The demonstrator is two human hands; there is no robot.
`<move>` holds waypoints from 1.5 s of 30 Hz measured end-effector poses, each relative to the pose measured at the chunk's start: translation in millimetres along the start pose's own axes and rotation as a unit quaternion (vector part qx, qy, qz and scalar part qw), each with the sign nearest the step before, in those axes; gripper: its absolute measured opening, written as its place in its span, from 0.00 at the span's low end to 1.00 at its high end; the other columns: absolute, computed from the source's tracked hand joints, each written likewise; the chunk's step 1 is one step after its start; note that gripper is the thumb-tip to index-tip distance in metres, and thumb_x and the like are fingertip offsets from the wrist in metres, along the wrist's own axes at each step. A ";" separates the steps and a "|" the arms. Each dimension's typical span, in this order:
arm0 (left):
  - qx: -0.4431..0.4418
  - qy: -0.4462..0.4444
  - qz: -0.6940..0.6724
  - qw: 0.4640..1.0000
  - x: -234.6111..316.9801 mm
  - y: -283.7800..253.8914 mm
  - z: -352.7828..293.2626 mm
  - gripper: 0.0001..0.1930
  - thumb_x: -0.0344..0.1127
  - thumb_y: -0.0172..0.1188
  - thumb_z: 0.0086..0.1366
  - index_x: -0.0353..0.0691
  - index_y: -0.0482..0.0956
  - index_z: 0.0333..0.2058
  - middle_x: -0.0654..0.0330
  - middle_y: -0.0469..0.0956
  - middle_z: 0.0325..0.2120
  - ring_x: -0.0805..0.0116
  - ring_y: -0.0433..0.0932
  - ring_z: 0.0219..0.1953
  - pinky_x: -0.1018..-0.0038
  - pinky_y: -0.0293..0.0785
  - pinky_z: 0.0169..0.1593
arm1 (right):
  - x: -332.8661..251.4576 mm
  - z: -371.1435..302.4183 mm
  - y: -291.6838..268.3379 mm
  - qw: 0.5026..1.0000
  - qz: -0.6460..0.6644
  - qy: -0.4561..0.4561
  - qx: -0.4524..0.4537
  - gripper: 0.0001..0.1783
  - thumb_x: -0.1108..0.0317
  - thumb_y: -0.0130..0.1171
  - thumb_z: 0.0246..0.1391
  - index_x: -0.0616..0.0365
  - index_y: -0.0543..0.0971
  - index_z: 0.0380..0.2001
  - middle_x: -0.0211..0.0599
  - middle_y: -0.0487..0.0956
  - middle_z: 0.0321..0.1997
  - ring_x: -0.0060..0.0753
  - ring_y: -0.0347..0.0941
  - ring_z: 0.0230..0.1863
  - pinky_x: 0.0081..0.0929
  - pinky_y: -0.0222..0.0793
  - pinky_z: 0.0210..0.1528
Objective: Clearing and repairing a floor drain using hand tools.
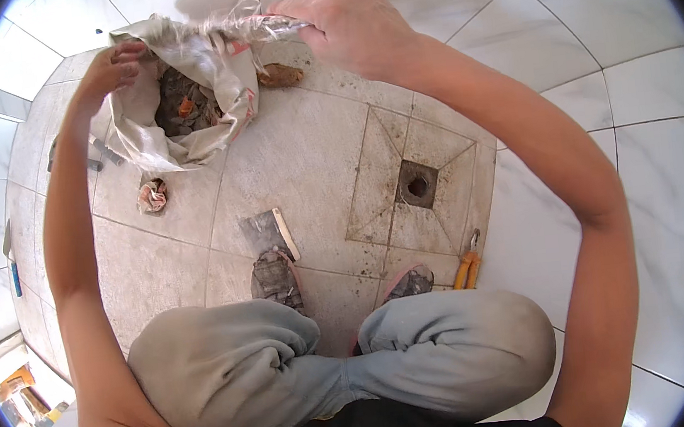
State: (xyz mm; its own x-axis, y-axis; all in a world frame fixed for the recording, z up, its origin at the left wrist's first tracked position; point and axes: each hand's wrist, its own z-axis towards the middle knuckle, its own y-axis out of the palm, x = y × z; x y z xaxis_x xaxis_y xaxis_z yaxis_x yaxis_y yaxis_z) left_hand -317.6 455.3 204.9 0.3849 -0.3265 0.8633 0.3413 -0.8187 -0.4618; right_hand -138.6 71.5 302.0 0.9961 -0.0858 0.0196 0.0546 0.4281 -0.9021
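A whitish woven sack (128,123) with a frayed rim stands on the floor at the far left, its mouth open. Inside lies dark rubble (179,93) with an orange-red piece (186,106) on top. My right hand (351,25) is closed on the frayed edge of the sack and stretches it out to the right. At the opposite side, my left hand (109,71) has its fingers curled over the sack's rim.
A square drain hole (417,185) opens in the tiled floor. Orange-handled pliers (466,270) lie by my right shoe. A flat dark plate with a pale strip (286,234) touches my left shoe. Nearby are a crumpled wad (153,196), grey pipe pieces (104,149) and a brown lump (281,75).
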 end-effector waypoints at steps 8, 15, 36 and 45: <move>-0.003 0.064 0.022 0.998 14.0 22.6 -19.2 0.28 0.48 0.56 0.66 0.48 0.66 0.63 0.57 0.74 0.51 0.67 0.72 0.54 0.70 0.66 0.58 | -36.7 -12.9 34.9 0.999 0.041 -0.020 0.012 0.14 0.75 0.54 0.51 0.50 0.84 0.39 0.32 0.75 0.35 0.34 0.71 0.45 0.36 0.68 0.48; -0.243 0.088 0.086 0.962 33.5 70.7 -29.1 0.42 0.64 0.61 0.58 0.43 0.65 0.63 0.54 0.73 0.54 0.59 0.71 0.56 0.65 0.63 0.62 | -22.0 -34.6 59.0 0.990 0.108 0.086 0.003 0.15 0.73 0.56 0.49 0.51 0.84 0.41 0.37 0.77 0.32 0.37 0.75 0.38 0.37 0.71 0.39; -0.189 -0.065 0.005 0.980 117.7 245.1 -34.4 0.20 0.39 0.61 0.62 0.38 0.75 0.50 0.63 0.78 0.40 0.71 0.77 0.39 0.72 0.75 0.46 | 65.8 -260.5 47.5 0.801 0.402 0.360 -0.258 0.26 0.66 0.62 0.44 0.60 0.79 0.50 0.48 0.81 0.48 0.31 0.77 0.46 0.30 0.73 0.48; -0.361 -0.207 -0.100 0.904 98.5 357.4 -50.4 0.19 0.37 0.63 0.63 0.37 0.74 0.50 0.63 0.79 0.43 0.73 0.78 0.44 0.72 0.74 0.49 | 66.7 -276.1 86.9 0.582 0.685 0.437 -0.035 0.37 0.51 0.70 0.49 0.63 0.71 0.56 0.40 0.76 0.53 0.33 0.73 0.52 0.31 0.74 0.51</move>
State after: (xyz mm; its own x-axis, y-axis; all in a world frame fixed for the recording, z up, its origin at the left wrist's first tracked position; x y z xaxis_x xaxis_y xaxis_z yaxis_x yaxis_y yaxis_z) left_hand -201.0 106.7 135.2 0.7163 -0.0563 0.6956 -0.1517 -0.9855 0.0764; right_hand -86.5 -145.4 105.9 -0.3148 -0.1453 -0.9380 -0.7830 0.5984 0.1700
